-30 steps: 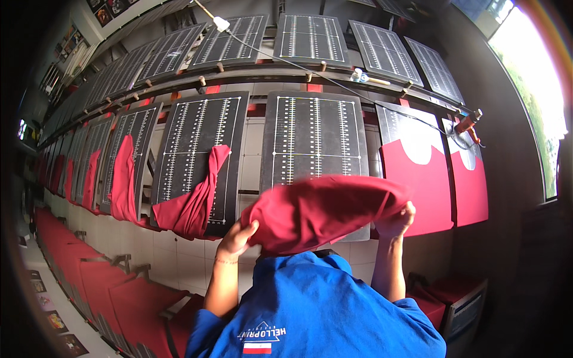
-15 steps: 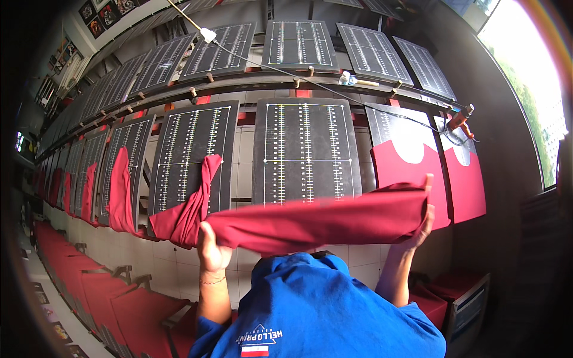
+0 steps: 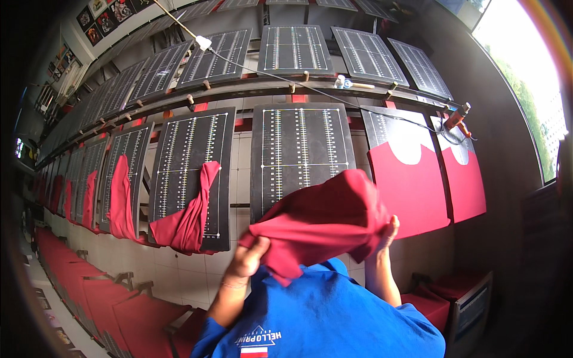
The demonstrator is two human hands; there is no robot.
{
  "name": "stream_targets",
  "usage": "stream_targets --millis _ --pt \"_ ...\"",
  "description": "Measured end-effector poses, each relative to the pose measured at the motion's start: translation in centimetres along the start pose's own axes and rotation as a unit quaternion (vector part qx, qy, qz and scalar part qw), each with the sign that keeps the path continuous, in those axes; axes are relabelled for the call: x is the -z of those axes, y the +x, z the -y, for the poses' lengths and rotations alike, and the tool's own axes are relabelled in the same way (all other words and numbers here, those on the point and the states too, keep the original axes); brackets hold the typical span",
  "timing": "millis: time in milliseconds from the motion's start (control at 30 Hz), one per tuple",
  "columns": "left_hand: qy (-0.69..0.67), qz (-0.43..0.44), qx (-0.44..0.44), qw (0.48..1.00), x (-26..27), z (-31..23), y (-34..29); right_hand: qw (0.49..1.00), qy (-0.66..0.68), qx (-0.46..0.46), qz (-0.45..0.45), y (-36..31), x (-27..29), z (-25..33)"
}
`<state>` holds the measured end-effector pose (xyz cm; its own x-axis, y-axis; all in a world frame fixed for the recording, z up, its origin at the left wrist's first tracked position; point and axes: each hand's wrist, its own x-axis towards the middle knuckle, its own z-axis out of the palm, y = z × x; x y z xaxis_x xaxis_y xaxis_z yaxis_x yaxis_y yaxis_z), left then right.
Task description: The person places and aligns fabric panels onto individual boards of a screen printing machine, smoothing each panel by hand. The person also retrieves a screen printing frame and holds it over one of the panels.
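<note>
A dark red fabric piece (image 3: 325,221) is bunched and slack between my two hands, over the near edge of a black printing board (image 3: 301,140) with white ruled marks. My left hand (image 3: 248,258) grips the cloth's left end, thumb on top. At its right end, my right hand (image 3: 387,235) holds the cloth's edge, and most of those fingers are behind the fabric. On the board to the right, a red fabric panel (image 3: 409,191) with a rounded neck cut-out lies flat. Another twisted red cloth (image 3: 191,224) drapes over the board to the left.
More ruled boards (image 3: 295,51) stand in a row beyond a dark rail (image 3: 250,89). A cable crosses over to an orange heat gun (image 3: 456,116) at the right. Several red fabric pieces (image 3: 98,298) hang at the lower left. A bright window is at the right.
My hands have come closer together, and the stretched cloth has slackened and bunched up. My left hand has moved right and down, away from the cloth on the left board.
</note>
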<state>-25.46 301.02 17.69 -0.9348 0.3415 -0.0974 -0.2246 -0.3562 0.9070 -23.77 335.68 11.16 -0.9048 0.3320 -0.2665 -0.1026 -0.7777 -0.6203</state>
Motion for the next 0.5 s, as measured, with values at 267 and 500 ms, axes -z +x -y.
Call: stream_targets --millis 267,500 --pt "-0.057 -0.147 -0.022 0.987 1.5 -11.0 10.5 0.930 -0.338 0.145 0.021 10.7 -4.8 11.9" --pt "-0.101 -0.074 -0.096 0.987 1.5 -19.0 22.8 0.943 -0.118 0.202 0.236 23.8 -12.2 20.6"
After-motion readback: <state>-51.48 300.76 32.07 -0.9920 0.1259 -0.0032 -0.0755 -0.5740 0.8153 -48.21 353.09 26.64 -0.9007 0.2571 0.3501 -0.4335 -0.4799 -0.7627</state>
